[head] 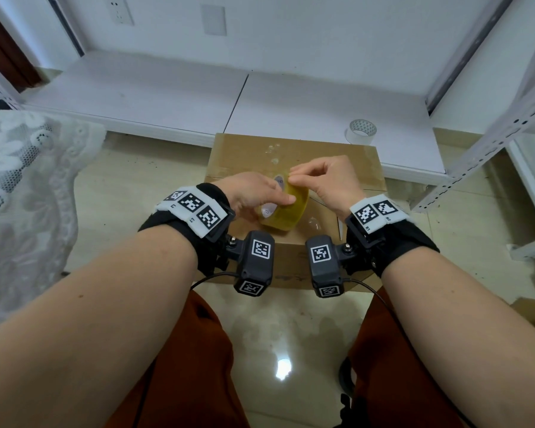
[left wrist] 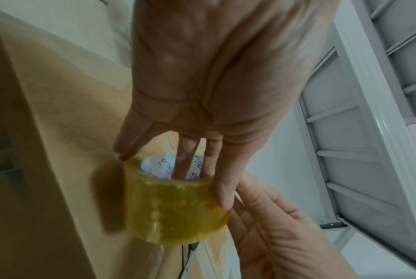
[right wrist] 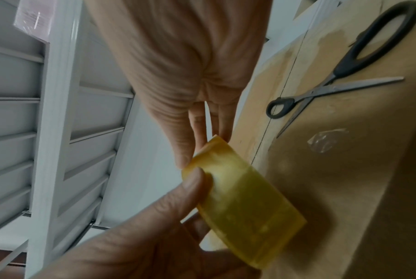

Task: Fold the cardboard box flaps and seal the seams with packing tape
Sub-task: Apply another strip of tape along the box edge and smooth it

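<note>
Holding the yellow tape roll above the closed cardboard box, your left hand grips it: two fingers go into the core and the thumb lies on the outer face, as the left wrist view shows. Your right hand is at the far upper edge of the roll, with the thumb and the fingertips pressed together on the tape surface there. It looks like a pinch on the tape edge, but I cannot tell if a free end is lifted.

The box stands on the tiled floor in front of your knees, its top flaps folded flat, and a seam line runs across the top. Scissors with black handles lie on the box top, to the right of the roll, blades a little apart. A small crumpled piece of clear tape lies on the cardboard near them.

On the low white platform beyond the box, at the far right, stands a second tape roll, a clear one. A white metal shelf frame stands at the right, and a white lace cloth is at the left.
</note>
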### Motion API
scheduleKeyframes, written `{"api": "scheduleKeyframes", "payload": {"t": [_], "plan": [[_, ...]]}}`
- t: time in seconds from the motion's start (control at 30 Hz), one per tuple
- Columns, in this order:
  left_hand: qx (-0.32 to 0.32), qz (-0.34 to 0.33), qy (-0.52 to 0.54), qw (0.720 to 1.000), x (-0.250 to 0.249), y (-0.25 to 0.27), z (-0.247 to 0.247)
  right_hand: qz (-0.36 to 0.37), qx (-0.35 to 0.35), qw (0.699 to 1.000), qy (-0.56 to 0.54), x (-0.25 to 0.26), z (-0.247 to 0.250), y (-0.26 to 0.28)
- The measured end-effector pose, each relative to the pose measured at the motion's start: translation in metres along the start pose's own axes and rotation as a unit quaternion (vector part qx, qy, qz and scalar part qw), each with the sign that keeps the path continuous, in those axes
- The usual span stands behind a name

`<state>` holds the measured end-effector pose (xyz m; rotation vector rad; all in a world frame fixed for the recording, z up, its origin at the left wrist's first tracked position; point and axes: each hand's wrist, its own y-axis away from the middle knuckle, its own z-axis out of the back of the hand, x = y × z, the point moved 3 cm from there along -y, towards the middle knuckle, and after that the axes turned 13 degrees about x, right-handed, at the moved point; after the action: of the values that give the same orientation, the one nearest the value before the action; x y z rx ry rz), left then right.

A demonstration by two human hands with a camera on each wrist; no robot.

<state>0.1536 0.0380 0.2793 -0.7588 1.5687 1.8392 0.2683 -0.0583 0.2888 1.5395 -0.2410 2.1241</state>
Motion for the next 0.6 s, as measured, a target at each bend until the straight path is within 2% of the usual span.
{"api": "scheduleKeyframes", "payload": {"t": [0.1, 0.23, 0.47, 0.6], "plan": [[-0.035, -0.003, -0.046, 0.998, -0.001, 0.001, 0.003, -0.005, 0.008, 1.000, 0.025, 0.000, -0.003, 0.000], [-0.060, -0.018, -0.049, 0.997, -0.004, -0.001, 0.002, -0.008, 0.015, 0.998, 0.068, 0.001, -0.007, -0.001], [-0.031, -0.042, 0.010, 0.999, -0.005, -0.004, -0.002, -0.016, 0.030, 0.989, 0.143, -0.002, -0.011, -0.004], [-0.001, -0.031, 0.023, 0.999, -0.002, -0.005, -0.003, -0.029, 0.030, 0.988, 0.152, -0.008, -0.017, -0.005]]}}
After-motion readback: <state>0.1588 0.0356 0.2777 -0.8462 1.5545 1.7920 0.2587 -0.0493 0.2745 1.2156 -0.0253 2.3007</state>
